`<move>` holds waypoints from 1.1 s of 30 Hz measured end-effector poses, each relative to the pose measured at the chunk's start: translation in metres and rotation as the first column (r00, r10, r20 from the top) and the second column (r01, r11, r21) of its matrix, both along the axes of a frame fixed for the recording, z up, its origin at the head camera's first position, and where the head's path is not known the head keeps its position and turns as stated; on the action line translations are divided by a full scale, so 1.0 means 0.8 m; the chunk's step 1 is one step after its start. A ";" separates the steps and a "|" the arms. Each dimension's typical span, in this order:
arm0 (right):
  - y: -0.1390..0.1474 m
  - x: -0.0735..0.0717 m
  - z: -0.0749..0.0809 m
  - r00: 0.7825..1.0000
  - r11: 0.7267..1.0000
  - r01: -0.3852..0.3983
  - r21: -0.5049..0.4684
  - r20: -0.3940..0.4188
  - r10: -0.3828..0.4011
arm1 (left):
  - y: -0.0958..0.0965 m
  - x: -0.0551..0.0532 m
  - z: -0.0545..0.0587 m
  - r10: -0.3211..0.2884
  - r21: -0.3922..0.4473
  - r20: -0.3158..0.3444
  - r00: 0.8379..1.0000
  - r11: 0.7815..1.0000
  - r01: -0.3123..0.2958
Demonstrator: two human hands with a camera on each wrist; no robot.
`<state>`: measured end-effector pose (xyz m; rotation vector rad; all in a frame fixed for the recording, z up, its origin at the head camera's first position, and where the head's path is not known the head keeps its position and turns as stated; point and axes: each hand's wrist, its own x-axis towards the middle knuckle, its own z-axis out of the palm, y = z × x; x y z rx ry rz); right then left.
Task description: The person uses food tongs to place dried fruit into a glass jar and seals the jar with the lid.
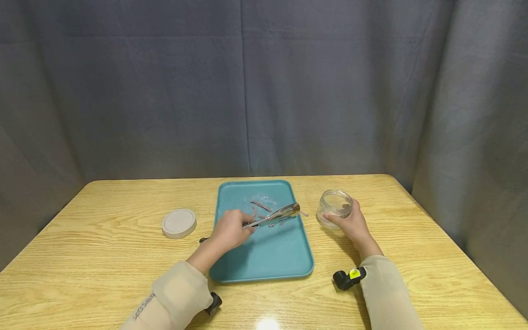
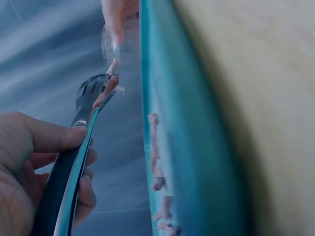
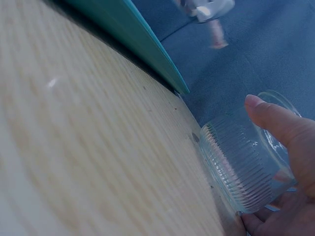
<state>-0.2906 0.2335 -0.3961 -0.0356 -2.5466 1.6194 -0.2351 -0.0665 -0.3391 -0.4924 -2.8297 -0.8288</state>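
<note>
My left hand [image 1: 232,231] grips metal tongs [image 1: 287,211] with dark handle grips, holding them over the right side of a teal tray [image 1: 268,261]. Pinched between the slotted tong heads is a thin pinkish strip [image 2: 109,90], its end poking out toward the right. More brownish-pink strips [image 1: 261,206] lie in the tray's middle, partly covered by the tongs in the head view. My right hand [image 1: 352,227] holds a clear glass jar [image 1: 326,215] right of the tray, thumb at the near side of its rim. The jar is lidless, its ribbed side showing in the right wrist view.
Left of the tray, a round whitish lid [image 1: 179,222] lies flat on the wooden table [image 1: 103,256]. A grey curtain [image 1: 165,91] hangs behind the table and along its sides. The tray has a raised rim.
</note>
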 end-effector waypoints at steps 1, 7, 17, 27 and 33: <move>0.000 0.000 0.000 1.000 1.000 0.001 -0.001 -0.001 -0.001 | 0.000 -0.001 0.003 0.003 0.006 -0.003 1.000 1.000 -0.003; 0.000 0.001 -0.001 1.000 1.000 -0.003 -0.004 -0.011 0.003 | 0.004 -0.007 0.025 0.013 0.047 -0.019 1.000 0.999 -0.012; -0.001 0.000 0.000 0.999 0.999 -0.010 -0.031 -0.040 0.009 | 0.008 -0.022 0.054 0.020 0.078 -0.071 0.997 0.997 -0.014; -0.001 -0.001 0.000 0.999 1.000 -0.009 -0.029 -0.048 0.007 | 0.021 -0.033 0.075 0.049 0.130 -0.062 0.997 0.991 -0.041; -0.002 0.000 -0.001 0.999 1.000 -0.009 -0.021 -0.036 0.008 | 0.032 -0.039 0.078 0.062 0.181 -0.066 0.996 0.982 -0.049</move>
